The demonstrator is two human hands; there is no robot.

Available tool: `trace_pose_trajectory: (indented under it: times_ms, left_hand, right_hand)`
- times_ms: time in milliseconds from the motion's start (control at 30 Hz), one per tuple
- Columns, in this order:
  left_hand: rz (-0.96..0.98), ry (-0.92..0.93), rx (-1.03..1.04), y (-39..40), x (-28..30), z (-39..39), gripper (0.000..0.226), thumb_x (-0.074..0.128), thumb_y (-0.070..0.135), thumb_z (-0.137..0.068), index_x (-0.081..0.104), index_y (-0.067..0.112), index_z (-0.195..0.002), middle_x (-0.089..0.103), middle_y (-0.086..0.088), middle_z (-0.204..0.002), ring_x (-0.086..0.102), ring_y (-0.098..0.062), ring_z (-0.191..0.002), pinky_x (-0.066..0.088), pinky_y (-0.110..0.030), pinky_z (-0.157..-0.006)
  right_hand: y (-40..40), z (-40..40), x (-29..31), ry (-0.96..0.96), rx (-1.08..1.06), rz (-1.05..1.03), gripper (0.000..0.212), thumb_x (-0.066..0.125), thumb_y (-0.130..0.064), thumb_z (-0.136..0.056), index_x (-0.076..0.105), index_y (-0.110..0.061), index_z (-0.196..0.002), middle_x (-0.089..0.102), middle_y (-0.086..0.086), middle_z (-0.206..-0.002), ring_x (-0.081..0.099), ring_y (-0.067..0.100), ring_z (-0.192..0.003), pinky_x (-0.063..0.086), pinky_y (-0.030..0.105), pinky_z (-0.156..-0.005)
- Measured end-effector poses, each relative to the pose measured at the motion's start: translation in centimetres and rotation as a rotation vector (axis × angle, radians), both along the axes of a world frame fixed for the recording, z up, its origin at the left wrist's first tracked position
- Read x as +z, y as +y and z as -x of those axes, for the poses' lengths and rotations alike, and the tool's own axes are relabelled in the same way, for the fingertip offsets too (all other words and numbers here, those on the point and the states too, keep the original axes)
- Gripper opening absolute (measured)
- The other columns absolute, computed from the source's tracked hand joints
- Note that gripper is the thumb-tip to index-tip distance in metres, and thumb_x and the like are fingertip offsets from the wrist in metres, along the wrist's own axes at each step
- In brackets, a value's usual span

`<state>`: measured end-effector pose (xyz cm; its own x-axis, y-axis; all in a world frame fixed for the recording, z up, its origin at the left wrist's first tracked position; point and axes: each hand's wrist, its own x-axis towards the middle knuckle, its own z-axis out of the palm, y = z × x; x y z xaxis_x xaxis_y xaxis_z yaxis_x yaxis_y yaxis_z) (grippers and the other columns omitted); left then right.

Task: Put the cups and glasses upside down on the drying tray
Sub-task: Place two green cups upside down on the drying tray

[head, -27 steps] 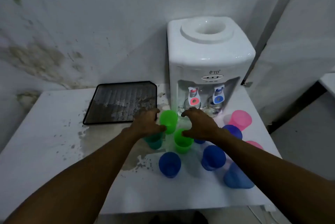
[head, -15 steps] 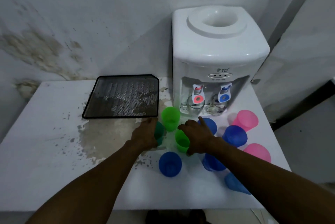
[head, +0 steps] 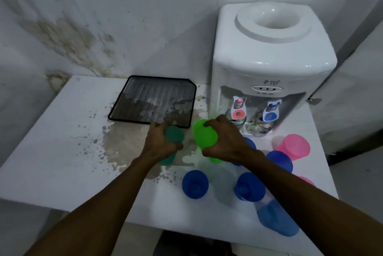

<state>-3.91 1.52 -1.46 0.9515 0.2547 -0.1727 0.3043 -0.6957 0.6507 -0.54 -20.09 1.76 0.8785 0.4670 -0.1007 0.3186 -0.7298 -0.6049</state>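
Two cups are in hand: the left hand [head: 160, 144] is wrapped around a teal cup [head: 173, 137], the right hand [head: 222, 141] around a green cup [head: 204, 136] — both lifted and tipping, just short of the empty tray [head: 132, 100]. This looks like the carry-and-flip step. Next, turn each fully mouth-down and set it on the mesh; blue cups [head: 194, 184] and pink cups [head: 294, 147] wait on the table [head: 51, 141].

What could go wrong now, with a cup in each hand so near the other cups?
1. The right hand holds the light green cup just above blue cups; the forearm might knock one over.
2. The table looks wet and stained near the tray, so cups may slip.
3. The left hand covers much of the dark green cup; flipping it one-handed could drop it.
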Motion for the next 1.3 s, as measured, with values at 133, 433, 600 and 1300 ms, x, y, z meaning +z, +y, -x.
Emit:
trace_pose_trajectory:
  times_ms: [133, 433, 600, 1300]
  left_hand:
    - [0.224, -0.093, 0.241, 1.8, 1.0, -0.3, 0.077, 0.084, 0.017, -0.064, 0.049, 0.017, -0.132, 0.047, -0.008, -0.119, 0.053, -0.021, -0.100, 0.050, -0.034, -0.083]
    - [1.016, 0.047, 0.783, 11.5, 0.4, -6.4, 0.059, 0.081, 0.044, -0.065, 0.066, 0.009, -0.111, 0.071, -0.014, -0.105, 0.068, -0.031, -0.084, 0.059, -0.042, -0.068]
    - [1.347, 0.267, 0.715, 17.1, -1.1, -10.4, 0.046, 0.052, 0.054, -0.089, 0.067, 0.011, -0.097, 0.074, -0.010, -0.072, 0.069, -0.023, -0.058, 0.057, -0.028, -0.053]
    - [0.254, 0.348, 0.271, 26.6, -4.6, -26.9, 0.079, 0.075, 0.046, -0.052, 0.059, 0.013, -0.122, 0.061, -0.012, -0.119, 0.062, -0.029, -0.097, 0.057, -0.039, -0.080]
  right_hand:
    - [2.7, -1.0, 1.8, -0.031, -0.081, -0.235, 0.083, 0.068, -0.047, -0.048, 0.056, -0.018, -0.125, 0.044, 0.002, -0.108, 0.049, 0.017, -0.094, 0.038, 0.025, -0.076]
    - [12.4, -7.0, 0.6, 0.290, -0.511, -0.694, 0.055, 0.080, -0.028, -0.071, 0.055, -0.023, -0.120, 0.058, -0.002, -0.104, 0.061, 0.021, -0.094, 0.054, 0.037, -0.080]
    - [18.8, -11.9, -2.7, 0.835, -0.774, -1.011, 0.062, 0.076, -0.046, -0.061, 0.065, -0.016, -0.114, 0.067, 0.017, -0.117, 0.066, 0.036, -0.101, 0.058, 0.052, -0.078]
    - [30.4, -26.1, -7.5, 1.041, -0.787, -0.416, 0.057, 0.073, -0.029, -0.060, 0.062, -0.005, -0.111, 0.068, 0.016, -0.091, 0.066, 0.030, -0.066, 0.055, 0.034, -0.057]
